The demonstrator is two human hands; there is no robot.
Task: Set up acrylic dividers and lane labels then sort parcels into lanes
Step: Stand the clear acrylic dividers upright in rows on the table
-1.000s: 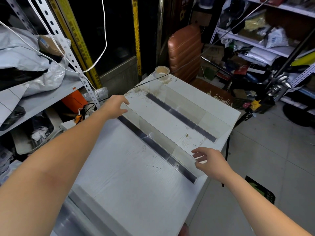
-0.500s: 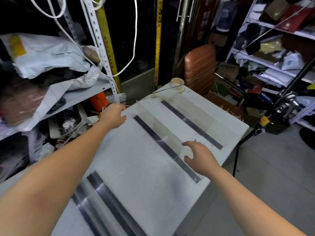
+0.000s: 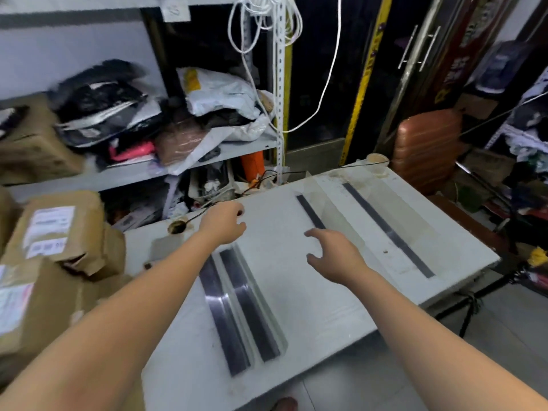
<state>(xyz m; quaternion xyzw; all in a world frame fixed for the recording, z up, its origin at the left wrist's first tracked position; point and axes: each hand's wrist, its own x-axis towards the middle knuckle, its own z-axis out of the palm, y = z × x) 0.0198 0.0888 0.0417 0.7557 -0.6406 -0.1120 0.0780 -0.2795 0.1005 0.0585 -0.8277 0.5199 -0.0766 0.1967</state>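
Edges, blur and clear plastic leave much unsettled.

The parcels point(image 3: 56, 232) at nine o'clock run off the left edge, and the print on their labels point(image 3: 49, 223) is too blurred to read. Both forearms are cut off at six o'clock. The left hand point(image 3: 222, 222) hides its own fingertips behind the knuckles, so whether it touches the worktop point(image 3: 296, 307) cannot be told. The right hand point(image 3: 335, 256) covers the middle of a dark strip point(image 3: 311, 212). The acrylic dividers point(image 3: 341, 209) at one o'clock are so clear that their top edges barely show. The shelf bags point(image 3: 98, 108) at eleven o'clock are smeared.
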